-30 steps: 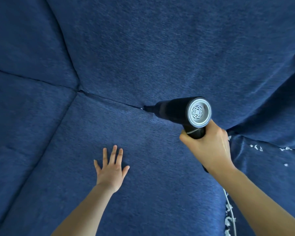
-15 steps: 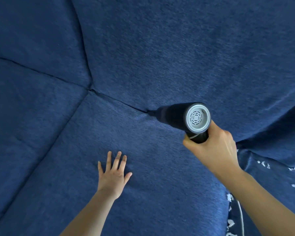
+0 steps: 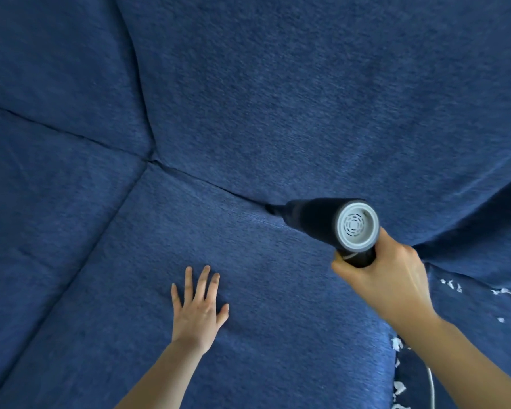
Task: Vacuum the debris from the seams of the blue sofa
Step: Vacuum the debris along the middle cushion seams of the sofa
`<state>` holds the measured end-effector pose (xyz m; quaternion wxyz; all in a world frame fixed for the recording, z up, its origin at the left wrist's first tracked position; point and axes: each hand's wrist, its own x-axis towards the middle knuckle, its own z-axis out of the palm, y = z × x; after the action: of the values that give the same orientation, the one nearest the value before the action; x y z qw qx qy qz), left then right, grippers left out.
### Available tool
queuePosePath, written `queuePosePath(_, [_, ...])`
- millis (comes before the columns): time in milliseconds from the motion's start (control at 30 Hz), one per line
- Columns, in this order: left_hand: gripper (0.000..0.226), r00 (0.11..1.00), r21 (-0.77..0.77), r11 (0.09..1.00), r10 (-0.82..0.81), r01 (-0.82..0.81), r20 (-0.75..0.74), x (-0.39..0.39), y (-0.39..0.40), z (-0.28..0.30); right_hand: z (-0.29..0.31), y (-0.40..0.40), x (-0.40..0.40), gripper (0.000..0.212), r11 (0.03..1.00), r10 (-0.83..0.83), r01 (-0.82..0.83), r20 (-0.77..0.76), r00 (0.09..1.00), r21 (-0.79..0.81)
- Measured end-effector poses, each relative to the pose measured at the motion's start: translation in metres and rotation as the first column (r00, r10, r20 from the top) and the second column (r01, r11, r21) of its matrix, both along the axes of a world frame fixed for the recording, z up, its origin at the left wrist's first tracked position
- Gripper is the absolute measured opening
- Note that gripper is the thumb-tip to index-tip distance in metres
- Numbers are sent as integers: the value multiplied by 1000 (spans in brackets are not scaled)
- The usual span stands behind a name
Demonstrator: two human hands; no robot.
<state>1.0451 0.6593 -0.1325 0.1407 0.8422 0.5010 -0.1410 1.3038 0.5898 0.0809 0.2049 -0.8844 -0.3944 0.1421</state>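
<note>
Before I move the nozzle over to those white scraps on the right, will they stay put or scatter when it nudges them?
The white scraps look thin, ragged and small, so they are probably very light and floppy. A nudge from the vacuum would likely flick them about rather than slide them. Those in the seam by the white cord may cling to the nubby sofa fabric.

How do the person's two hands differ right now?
The left hand lies flat with fingers spread on the seat cushion; the right hand is curled round the handheld vacuum. The left holds nothing; the right steers the nozzle into the seam. Both are bare.
</note>
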Motion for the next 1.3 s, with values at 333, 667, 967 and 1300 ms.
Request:
queuePosePath(333, [71,983,-15,988,-153,155,98,77,52,-4,-5,-27,21,28,984,-146,155,-105,984,84])
queuePosePath(667, [68,963,-25,964,-265,266,41,143,48,-12,-4,-47,46,28,964,-223,242,-169,960,107])
queuePosePath(967, [69,965,38,965,-262,261,15,135,35,-19,-11,-60,57,28,974,-205,215,-132,970,72])
queuePosePath(1300, [66,940,75,946,-321,314,114,162,24,-13,-11,-89,77,27,970,-220,229,-104,970,78])
